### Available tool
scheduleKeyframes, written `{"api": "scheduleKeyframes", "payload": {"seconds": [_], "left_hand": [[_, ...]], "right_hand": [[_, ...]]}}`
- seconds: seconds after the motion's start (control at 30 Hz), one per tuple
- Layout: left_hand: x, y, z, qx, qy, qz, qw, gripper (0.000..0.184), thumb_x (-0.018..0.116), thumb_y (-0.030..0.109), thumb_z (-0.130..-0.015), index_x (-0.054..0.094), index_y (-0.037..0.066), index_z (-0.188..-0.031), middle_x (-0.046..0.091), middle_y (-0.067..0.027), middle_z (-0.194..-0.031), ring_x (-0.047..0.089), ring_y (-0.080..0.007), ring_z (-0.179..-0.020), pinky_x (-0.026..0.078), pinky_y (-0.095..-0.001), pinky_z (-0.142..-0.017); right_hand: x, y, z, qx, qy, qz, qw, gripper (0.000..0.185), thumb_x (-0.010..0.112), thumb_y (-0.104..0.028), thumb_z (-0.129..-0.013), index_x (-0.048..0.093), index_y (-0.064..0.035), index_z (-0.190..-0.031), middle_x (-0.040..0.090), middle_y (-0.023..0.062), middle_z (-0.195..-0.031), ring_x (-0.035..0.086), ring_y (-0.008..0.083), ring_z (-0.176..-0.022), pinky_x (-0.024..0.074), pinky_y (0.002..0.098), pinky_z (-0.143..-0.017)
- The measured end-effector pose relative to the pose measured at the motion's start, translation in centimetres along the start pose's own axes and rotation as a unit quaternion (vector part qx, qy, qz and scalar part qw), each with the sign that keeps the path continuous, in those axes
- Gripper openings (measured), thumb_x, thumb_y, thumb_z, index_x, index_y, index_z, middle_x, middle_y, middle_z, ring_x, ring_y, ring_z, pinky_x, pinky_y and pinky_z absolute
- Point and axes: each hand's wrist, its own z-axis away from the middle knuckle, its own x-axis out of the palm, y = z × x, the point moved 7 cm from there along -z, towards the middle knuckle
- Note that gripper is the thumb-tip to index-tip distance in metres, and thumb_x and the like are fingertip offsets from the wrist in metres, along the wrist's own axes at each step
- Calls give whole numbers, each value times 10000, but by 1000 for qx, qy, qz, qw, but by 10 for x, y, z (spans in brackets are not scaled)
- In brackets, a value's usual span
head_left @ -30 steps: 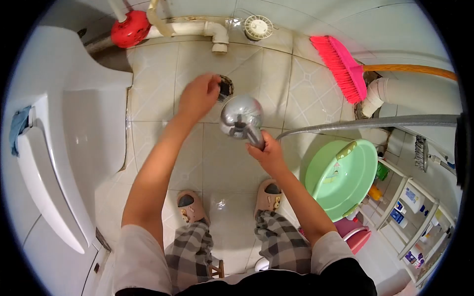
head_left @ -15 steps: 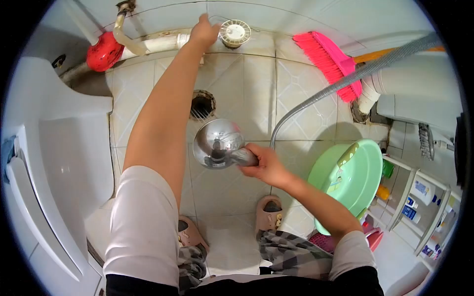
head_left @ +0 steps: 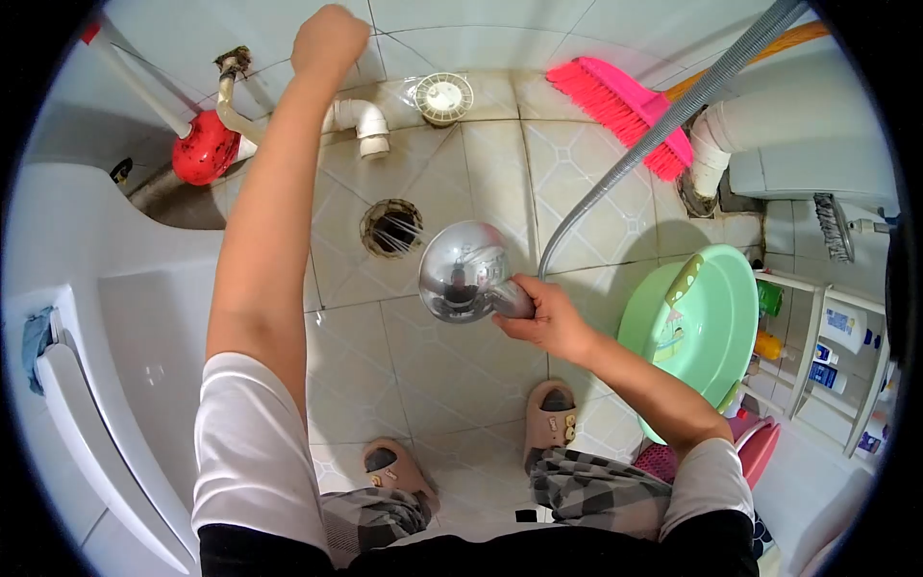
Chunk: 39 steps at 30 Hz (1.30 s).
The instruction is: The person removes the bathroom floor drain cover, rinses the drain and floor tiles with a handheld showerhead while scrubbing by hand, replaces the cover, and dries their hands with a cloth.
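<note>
My right hand (head_left: 550, 319) is wrapped around the handle of a chrome shower head (head_left: 465, 269). Thin jets of water (head_left: 399, 229) run from it into a round, dirty-rimmed drain hole (head_left: 389, 236) in the tiled floor. A grey shower hose (head_left: 654, 135) curves away to the upper right. My left hand (head_left: 330, 43) is raised close to the back wall, fingers curled into a fist; whatever they may hold is hidden. To its lower right, a round white drain strainer (head_left: 444, 96) sits by the wall, beside a white pipe elbow (head_left: 365, 125).
A red plunger (head_left: 205, 149) stands back left, beside a white basin fixture (head_left: 144, 288). A pink broom (head_left: 625, 106) leans at the back right. On the right are a green washbasin (head_left: 716, 327) and a shelf (head_left: 817, 346) with bottles. My feet wear pink clogs (head_left: 551, 423).
My left hand has moved left and up, away from the strainer, and its fingers are now curled. The shower head has shifted right in view, its water still running toward the drain hole.
</note>
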Motion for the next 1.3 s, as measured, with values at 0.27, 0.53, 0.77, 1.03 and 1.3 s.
{"api": "scheduleKeyframes", "payload": {"seconds": [0.27, 0.53, 0.77, 1.03, 1.3], "left_hand": [[20, -100, 66, -324, -138, 348, 869, 236, 542, 208, -780, 624, -6, -726, 518, -78, -531, 483, -195, -429, 374, -363, -457], [-38, -216, 259, -368, -122, 184, 903, 210, 510, 161, -831, 563, -19, -925, 594, -164, -713, 600, -228, -555, 472, -345, -522], [-9, -31, 174, 87, -7, -52, 995, 371, 629, 123, -711, 559, 52, -1068, 589, -154, -979, 572, -333, -944, 471, -433, -789], [125, 92, 75, 82, -102, 39, 991, 779, 773, 289, -605, 434, 122, -1286, 373, -137, -1349, 324, -382, -1274, 419, -447, -950], [143, 77, 100, 124, -287, -39, 949, 782, 776, 249, -577, 445, 275, -1285, 389, -109, -1293, 362, -367, -1243, 444, -428, -921]], "right_hand": [[6, 2, 7, 10, 8, -33, 999, 201, 662, -32, -774, 543, -48, -935, 491, -55, -727, 438, 25, -652, 370, 191, -559], [0, 8, 5, 0, 24, -83, 996, 211, 663, -24, -762, 547, -54, -936, 502, -54, -762, 436, 29, -676, 377, 195, -587], [0, 5, -4, -4, 9, 7, 1000, 213, 692, -75, -750, 547, -49, -904, 483, -43, -683, 427, 41, -620, 369, 207, -537], [-3, 22, -6, -5, 0, 33, 999, 243, 682, -91, -761, 557, -41, -962, 519, -7, -710, 462, 64, -640, 403, 228, -574], [-10, 27, 2, -5, -1, 2, 1000, 220, 680, -52, -765, 551, -35, -942, 481, -36, -710, 432, 39, -657, 374, 203, -561]]}}
